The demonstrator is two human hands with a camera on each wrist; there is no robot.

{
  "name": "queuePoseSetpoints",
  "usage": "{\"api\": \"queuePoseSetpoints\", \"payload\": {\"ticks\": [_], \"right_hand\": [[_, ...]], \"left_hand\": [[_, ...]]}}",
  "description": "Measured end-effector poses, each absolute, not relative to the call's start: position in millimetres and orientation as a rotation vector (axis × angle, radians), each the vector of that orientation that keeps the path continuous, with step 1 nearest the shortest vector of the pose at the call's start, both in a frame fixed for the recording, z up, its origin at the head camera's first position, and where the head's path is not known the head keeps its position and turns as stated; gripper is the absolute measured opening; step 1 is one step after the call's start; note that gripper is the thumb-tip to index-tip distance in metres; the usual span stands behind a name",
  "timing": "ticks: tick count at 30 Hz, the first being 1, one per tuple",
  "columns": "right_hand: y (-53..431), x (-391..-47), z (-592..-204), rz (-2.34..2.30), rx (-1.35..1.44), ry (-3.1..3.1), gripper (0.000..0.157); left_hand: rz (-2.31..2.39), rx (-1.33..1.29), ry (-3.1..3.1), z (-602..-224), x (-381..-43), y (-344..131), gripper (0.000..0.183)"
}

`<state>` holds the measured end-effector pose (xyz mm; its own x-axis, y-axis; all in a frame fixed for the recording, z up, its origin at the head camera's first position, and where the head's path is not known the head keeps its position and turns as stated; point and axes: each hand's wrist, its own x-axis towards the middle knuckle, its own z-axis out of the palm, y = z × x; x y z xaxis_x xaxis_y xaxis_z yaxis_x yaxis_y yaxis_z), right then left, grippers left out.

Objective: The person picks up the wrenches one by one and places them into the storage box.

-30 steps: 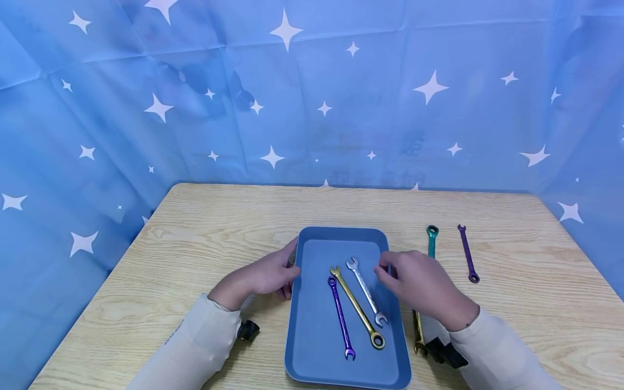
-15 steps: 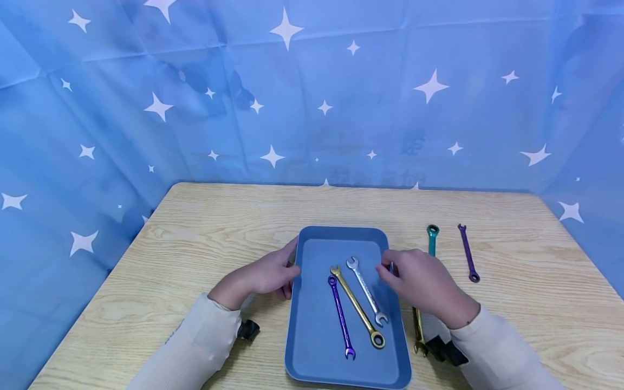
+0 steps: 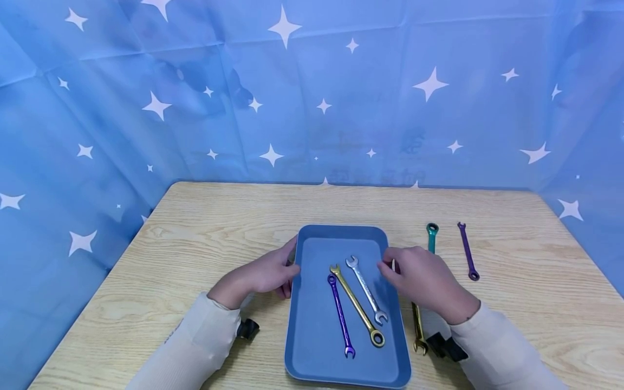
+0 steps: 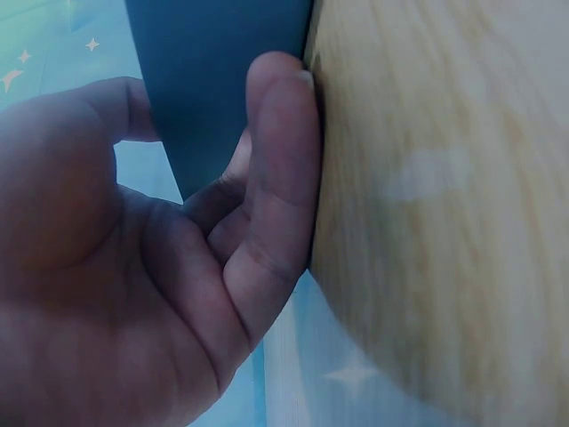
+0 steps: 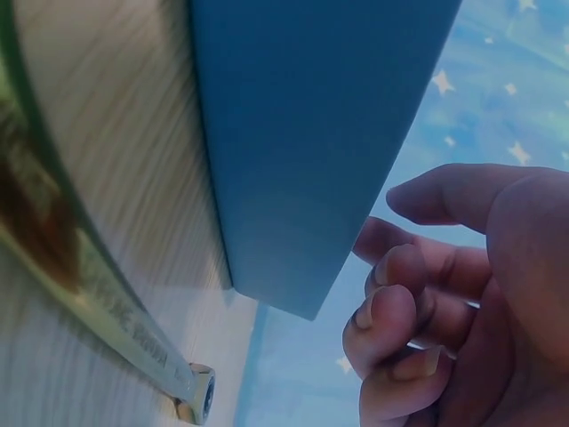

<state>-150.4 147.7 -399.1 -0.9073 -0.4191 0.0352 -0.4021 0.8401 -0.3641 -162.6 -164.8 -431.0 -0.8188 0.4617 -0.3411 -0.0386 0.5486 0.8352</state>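
My left hand [image 3: 270, 272] grips the left side of a blue tray [image 3: 311, 325], thumb over the rim and fingers along the outer wall. Against that wall [image 4: 209, 71] lie its curled fingers in the left wrist view. Loosely curled, my right hand [image 3: 421, 279] hovers at the tray's right rim, with nothing visible between thumb and fingers. In the right wrist view its thumb and fingertips [image 5: 382, 320] are beside the tray's edge. Inside the tray rest a purple wrench [image 3: 342, 319], a gold wrench [image 3: 357, 303] and a silver wrench [image 3: 366, 291].
Right of the tray, a teal wrench [image 3: 431, 238] is partly hidden behind my right hand. A gold wrench [image 3: 418, 327] lies near my right wrist, and another purple wrench [image 3: 468, 252] farther right. A blue starry cloth [image 3: 312, 97] stands behind the wooden table [image 3: 219, 216].
My right hand has shifted very slightly to the right along the tray's rim. The left hand, tray and wrenches stay where they were.
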Motion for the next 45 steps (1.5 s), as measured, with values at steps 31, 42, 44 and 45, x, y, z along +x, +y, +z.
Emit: {"api": "queuePoseSetpoints", "payload": {"ticks": [31,42,44,45], "right_hand": [[153.6,-152.9,-399.3,-0.577,-0.665,2.997,0.024],[155.0,-153.6,-398.0,-0.581,-0.654,3.004,0.023],[155.3,-153.6,-397.6,-0.584,-0.655,3.008,0.022],[155.5,-153.6,-397.3,-0.587,-0.654,3.008,0.021]], "left_hand": [[1.233,0.334,2.248,-433.5,-164.0,-164.7,0.079],[1.235,0.33,2.25,-433.4,-163.9,-164.4,0.079],[1.236,0.331,2.25,-433.4,-163.8,-164.6,0.079],[1.237,0.332,2.249,-433.5,-163.7,-164.7,0.079]]}}
